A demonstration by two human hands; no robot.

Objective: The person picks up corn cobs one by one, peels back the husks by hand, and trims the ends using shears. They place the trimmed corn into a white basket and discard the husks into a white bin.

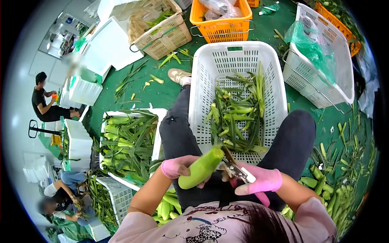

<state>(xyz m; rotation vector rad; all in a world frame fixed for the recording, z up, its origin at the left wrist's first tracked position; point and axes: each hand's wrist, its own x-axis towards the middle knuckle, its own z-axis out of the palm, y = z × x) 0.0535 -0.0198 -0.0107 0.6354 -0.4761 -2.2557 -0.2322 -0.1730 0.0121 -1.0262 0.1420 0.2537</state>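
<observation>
My left hand (178, 167), in a pink glove, is closed around an ear of corn (200, 170) in its pale green husk, tilted with its cut stalk end upward. In my right hand (265, 180), also gloved in pink, is a pair of pruning shears (238, 171) with metal jaws. The blade tips are right by the stalk end of the corn. Just beyond both hands, between my knees, stands a white slotted crate (198, 77) with trimmed husk leaves and stalk pieces (239, 115) inside.
A white foam box (161, 115) of untrimmed corn (117, 139) stands at my left. Husked ears (340, 202) and scraps lie on the green floor at right. An orange crate (223, 30) and a white crate (298, 83) stand ahead. Two people work at far left.
</observation>
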